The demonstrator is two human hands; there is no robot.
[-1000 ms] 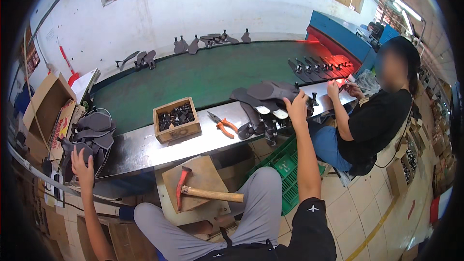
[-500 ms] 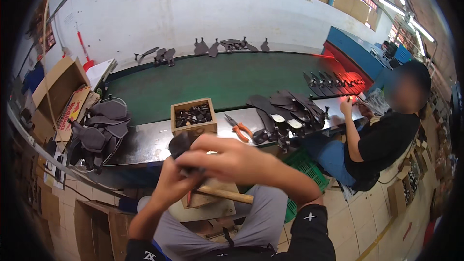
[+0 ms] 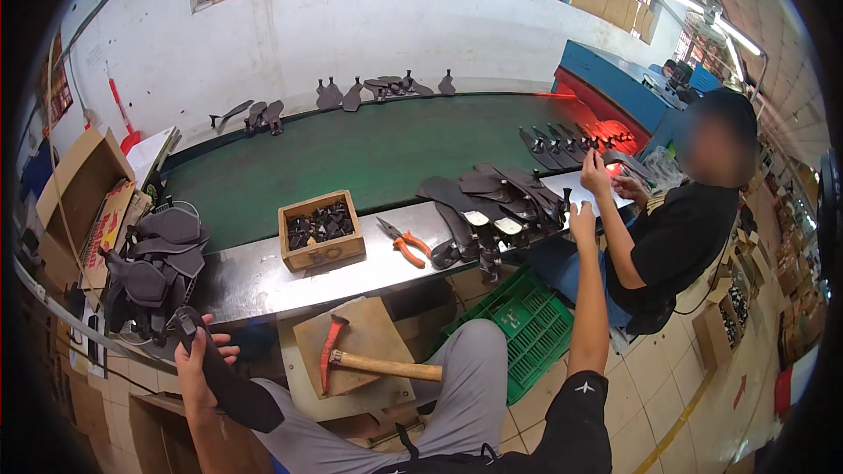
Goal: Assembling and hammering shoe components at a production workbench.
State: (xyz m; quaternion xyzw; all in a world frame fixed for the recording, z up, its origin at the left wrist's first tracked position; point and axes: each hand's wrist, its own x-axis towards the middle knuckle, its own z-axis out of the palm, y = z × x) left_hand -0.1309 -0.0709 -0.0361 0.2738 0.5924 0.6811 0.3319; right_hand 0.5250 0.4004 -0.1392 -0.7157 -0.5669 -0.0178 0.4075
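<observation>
My left hand (image 3: 200, 367) is wrapped around a dark shoe insole with a black heel (image 3: 241, 397), at the lower left beside my thigh. The heel end points up. My right hand (image 3: 582, 223) reaches to the right end of a pile of dark insoles (image 3: 492, 197) on the bench edge. Its fingers are stretched out beside a small upright black heel (image 3: 567, 197); whether they touch it is unclear. Between my knees, a hammer (image 3: 378, 364) with a red head and wooden handle lies on a worn board (image 3: 373, 329).
A wooden box of small black parts (image 3: 320, 254) and orange-handled pliers (image 3: 406, 243) lie on the metal bench edge. More insoles fill a basket (image 3: 162, 259) at left. Behind runs a green belt (image 3: 351, 145). A co-worker (image 3: 680, 219) sits at right, past a green crate (image 3: 518, 320).
My hands, together over my lap before, have parted. The left moved down and left with the insole; the right reached out to the pile. The hammer's head is now uncovered. My view shifted right.
</observation>
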